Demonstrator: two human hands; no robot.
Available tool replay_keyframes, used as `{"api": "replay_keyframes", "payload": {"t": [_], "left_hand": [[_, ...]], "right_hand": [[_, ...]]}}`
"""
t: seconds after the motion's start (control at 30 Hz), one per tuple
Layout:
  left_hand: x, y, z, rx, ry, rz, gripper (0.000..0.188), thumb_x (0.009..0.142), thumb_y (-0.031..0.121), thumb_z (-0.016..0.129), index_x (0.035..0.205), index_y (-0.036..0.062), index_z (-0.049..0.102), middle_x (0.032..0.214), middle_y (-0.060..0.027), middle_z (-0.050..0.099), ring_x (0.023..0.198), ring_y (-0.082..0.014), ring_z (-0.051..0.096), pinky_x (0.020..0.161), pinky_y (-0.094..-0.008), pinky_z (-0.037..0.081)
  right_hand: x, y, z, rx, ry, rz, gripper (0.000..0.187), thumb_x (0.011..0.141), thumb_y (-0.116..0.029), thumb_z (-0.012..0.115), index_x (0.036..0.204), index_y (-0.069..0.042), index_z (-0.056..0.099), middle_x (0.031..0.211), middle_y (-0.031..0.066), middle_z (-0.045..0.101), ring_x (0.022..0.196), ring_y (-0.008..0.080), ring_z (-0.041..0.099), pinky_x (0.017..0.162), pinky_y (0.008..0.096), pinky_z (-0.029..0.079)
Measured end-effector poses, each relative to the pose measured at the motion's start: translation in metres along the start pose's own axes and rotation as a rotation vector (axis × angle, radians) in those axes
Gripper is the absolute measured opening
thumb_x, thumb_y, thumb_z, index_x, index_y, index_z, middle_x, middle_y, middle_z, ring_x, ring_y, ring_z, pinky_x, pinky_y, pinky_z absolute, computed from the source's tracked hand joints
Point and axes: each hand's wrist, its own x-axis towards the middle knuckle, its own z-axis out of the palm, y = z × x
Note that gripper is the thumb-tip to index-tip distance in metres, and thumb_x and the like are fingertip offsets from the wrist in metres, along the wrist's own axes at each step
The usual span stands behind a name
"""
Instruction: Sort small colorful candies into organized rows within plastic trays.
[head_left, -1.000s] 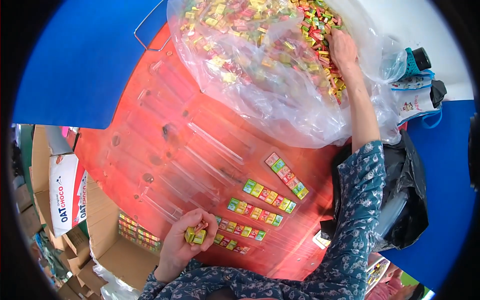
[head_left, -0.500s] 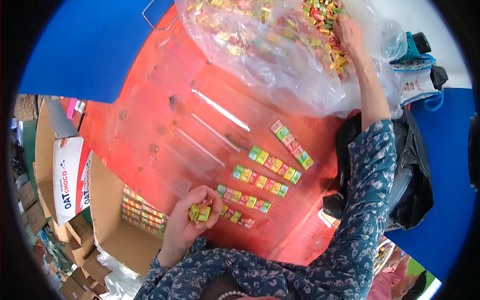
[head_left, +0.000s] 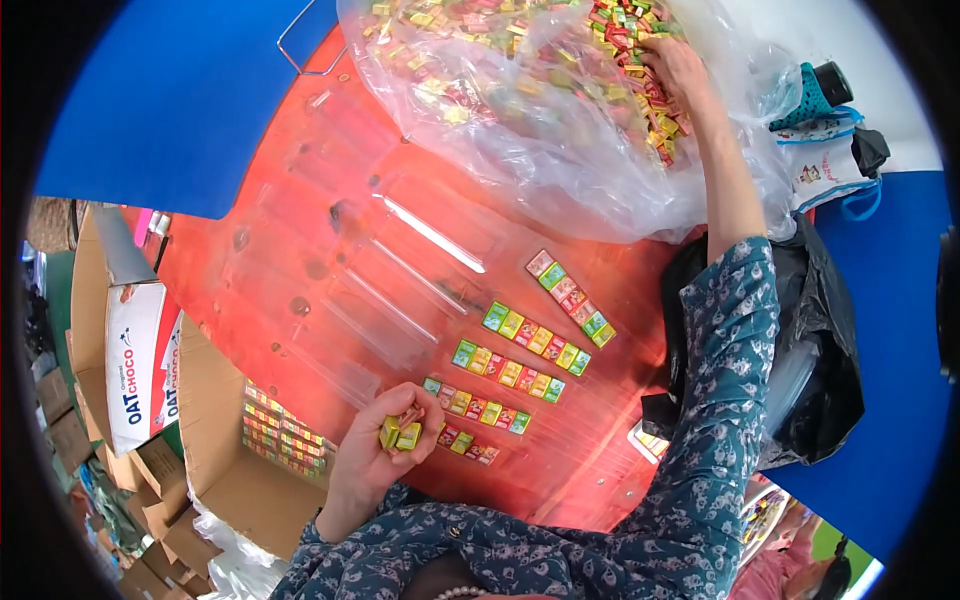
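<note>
Packets illegible, carton boldly lettered

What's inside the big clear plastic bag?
Many small red, yellow and green blocks, with the right hand at them. The bag blurs those on the left; lower layers are hidden under the top ones.

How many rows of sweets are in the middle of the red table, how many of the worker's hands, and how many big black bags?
Rows of sweets: 5
Hands: 2 (left hand, right hand)
Big black bag: 1
Total: 8
</note>
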Motion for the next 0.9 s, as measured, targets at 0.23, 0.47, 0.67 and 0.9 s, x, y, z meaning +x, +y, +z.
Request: {"api": "replay_keyframes", "payload": {"t": [0.23, 0.47, 0.67, 0.9], "left_hand": [[0.005, -0.005, 0.002, 0.007, 0.055, -0.030, 0.026, 0.094, 0.022, 0.042, 0.084, 0.0002, 0.054, 0.075, -0.0145, 0.052, 0.041, -0.0145, 0.041, 0.030, -0.0185, 0.028], [0.004, -0.006, 0.001, 0.105, 0.015, -0.018, 0.030, 0.092, 0.025, 0.045, 0.084, -0.0023, 0.054, 0.072, -0.0103, 0.055, 0.044, -0.0112, 0.044, 0.034, -0.0170, 0.028], [-0.001, -0.006, 0.004, 0.115, -0.041, -0.044, 0.028, 0.092, 0.025, 0.046, 0.084, -0.0005, 0.054, 0.072, -0.0097, 0.056, 0.045, -0.0119, 0.047, 0.033, -0.0186, 0.027], [-0.031, -0.031, -0.030, 0.149, -0.032, 0.059, 0.023, 0.091, 0.020, 0.047, 0.090, -0.0009, 0.056, 0.076, -0.0131, 0.059, 0.047, -0.0162, 0.052, 0.035, -0.0198, 0.031]], "right_hand": [[0.027, 0.011, 0.018, -0.052, -0.389, 0.243, 0.027, 0.079, -0.020, 0.059, 0.103, -0.007, 0.064, 0.094, 0.0188, 0.064, 0.090, 0.0341, 0.061, 0.077, 0.0416, 0.047], [-0.050, -0.002, 0.055, -0.135, 0.079, 0.200, 0.014, 0.077, -0.012, 0.051, 0.079, -0.003, 0.062, 0.074, 0.0219, 0.061, 0.075, 0.0379, 0.060, 0.067, 0.0485, 0.046], [-0.011, -0.050, -0.049, 0.578, -0.047, 0.707, 0.023, 0.083, -0.022, 0.060, 0.092, -0.002, 0.066, 0.066, 0.0077, 0.061, 0.050, 0.0142, 0.055, 0.040, 0.0317, 0.040], [-0.141, -0.226, -0.175, 1.045, -0.563, 0.502, 0.022, 0.084, -0.020, 0.059, 0.098, -0.004, 0.063, 0.077, 0.0032, 0.064, 0.059, 0.0075, 0.055, 0.050, 0.0204, 0.042]]}}
